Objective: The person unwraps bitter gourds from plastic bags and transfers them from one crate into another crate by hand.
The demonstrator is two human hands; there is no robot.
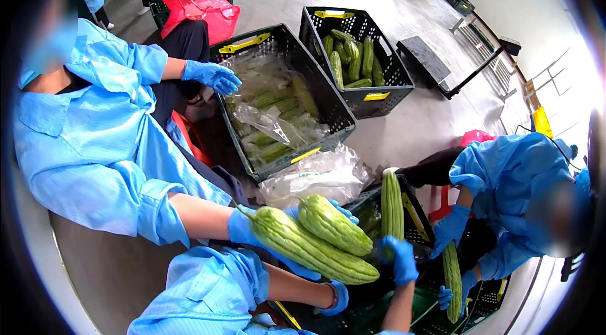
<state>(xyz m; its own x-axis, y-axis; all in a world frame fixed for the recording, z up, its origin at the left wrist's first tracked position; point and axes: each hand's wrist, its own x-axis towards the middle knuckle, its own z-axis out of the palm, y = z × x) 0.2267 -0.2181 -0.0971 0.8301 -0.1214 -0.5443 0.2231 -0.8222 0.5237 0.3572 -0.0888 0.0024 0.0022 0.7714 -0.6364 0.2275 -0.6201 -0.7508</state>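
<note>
My right hand [401, 260], in a blue glove, is closed around the lower end of a long ridged luffa [392, 205], which points away from me. My left hand [336, 299], also gloved, is low in the middle, below two plump gourds; its fingers are mostly hidden. A co-worker's gloved hand [240, 226] on the left supports those plump green gourds [312, 248] [334, 224] from beneath. On the right, another co-worker's hands [451, 232] hold a second slim luffa [452, 281].
A black crate [344, 114] contains bagged green vegetables; the left co-worker's other hand [213, 76] is above it. Behind stands a crate [391, 92] of loose luffas. Clear plastic bags [319, 177] lie in front. Dark crates [413, 209] sit below the hands. A platform scale [426, 60] is farther back.
</note>
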